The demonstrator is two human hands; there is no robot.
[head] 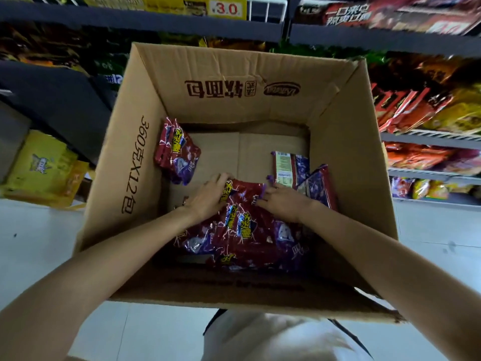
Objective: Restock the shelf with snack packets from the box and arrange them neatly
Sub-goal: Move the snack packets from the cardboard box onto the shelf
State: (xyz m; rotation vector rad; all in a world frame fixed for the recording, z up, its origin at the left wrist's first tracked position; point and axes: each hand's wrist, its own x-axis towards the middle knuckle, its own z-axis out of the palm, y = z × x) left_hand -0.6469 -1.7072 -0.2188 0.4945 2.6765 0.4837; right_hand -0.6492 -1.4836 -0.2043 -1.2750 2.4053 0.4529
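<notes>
Red-and-purple snack packets (242, 225) lie heaped against the near wall of the cardboard box (135, 162), and we gather them from both sides: our left hand (208, 196) curls round the top packet's left edge, our right hand (283, 201) holds its right edge. One packet (178, 152) leans at the left wall, a few more (304, 173) at the right. With much bare box floor showing, we judge restocking well along; these remain for the shelf (429, 136).

Dark shelving (145, 24) stocked with packets stands on pale floor (31, 230).
</notes>
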